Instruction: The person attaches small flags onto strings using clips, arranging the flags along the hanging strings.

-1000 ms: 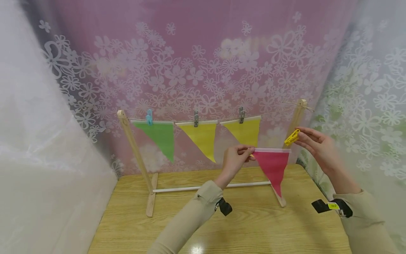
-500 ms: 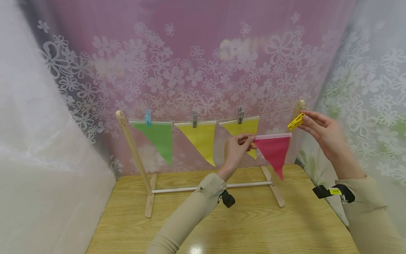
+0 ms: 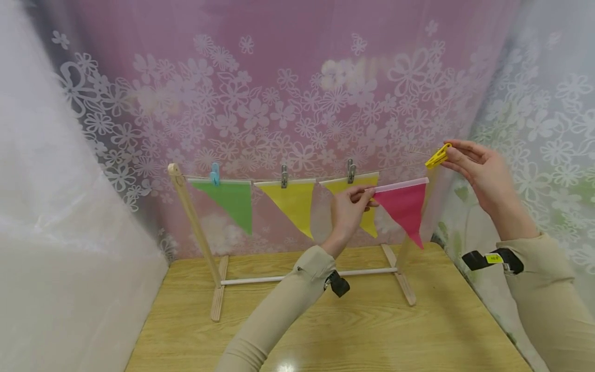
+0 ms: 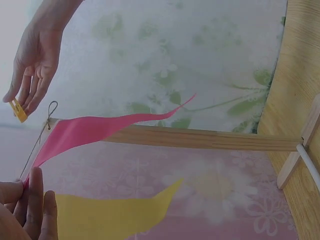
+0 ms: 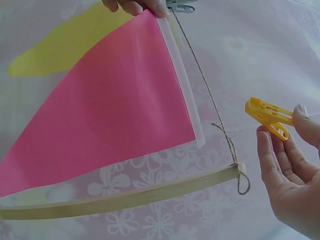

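Observation:
My left hand (image 3: pixel 348 209) pinches the upper left corner of a pink triangular pennant (image 3: pixel 403 206), whose white top strip slants up to the right just below the string (image 5: pixel 202 77). The pennant hangs in front of the right post (image 4: pixel 200 139). My right hand (image 3: pixel 485 178) pinches a yellow clothespin (image 3: pixel 438 156) between thumb and fingers, near the top of that post. In the right wrist view the clothespin (image 5: pixel 270 117) is apart from both string and pennant. Behind my left hand hangs a yellow pennant (image 3: pixel 369 223), partly covered by it.
A wooden stand holds the string between a left post (image 3: pixel 195 227) and the right one, with a white rod (image 3: pixel 253 280) below. A green pennant (image 3: pixel 232 204) hangs from a blue clothespin (image 3: pixel 215 174). Grey clothespins (image 3: pixel 284 176) hold two yellow pennants. Floral curtains surround the wooden table (image 3: pixel 325 330).
My left hand has raised the pink pennant from well below the string to just under it. My right hand has risen with the yellow clothespin, toward the top of the right post.

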Demonstrator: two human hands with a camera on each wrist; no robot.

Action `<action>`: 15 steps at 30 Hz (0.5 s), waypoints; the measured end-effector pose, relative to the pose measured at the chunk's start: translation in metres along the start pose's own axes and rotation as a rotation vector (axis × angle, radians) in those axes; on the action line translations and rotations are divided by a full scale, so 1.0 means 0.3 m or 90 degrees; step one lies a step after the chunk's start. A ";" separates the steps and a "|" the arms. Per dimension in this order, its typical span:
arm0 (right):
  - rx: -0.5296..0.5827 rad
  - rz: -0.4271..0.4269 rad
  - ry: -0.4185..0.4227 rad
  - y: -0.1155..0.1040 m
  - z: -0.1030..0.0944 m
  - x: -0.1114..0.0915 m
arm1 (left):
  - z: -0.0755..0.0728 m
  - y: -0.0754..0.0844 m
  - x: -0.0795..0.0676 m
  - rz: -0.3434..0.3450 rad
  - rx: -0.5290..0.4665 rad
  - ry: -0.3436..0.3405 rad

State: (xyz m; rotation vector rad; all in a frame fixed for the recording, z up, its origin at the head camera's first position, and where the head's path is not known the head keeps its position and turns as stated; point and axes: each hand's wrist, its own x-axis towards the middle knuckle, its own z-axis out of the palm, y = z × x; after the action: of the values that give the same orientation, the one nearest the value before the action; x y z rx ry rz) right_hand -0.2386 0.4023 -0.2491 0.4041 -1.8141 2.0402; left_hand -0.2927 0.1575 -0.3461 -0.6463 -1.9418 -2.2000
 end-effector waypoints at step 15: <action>-0.202 0.002 0.009 -0.042 0.010 0.083 | 0.042 0.043 0.033 0.049 0.008 -0.004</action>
State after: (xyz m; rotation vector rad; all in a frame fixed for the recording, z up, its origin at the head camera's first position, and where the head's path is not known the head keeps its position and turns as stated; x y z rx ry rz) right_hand -0.2549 0.4028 -0.2264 0.2936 -2.0840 1.7092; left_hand -0.2938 0.1695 -0.3295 -0.7146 -1.8990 -2.1421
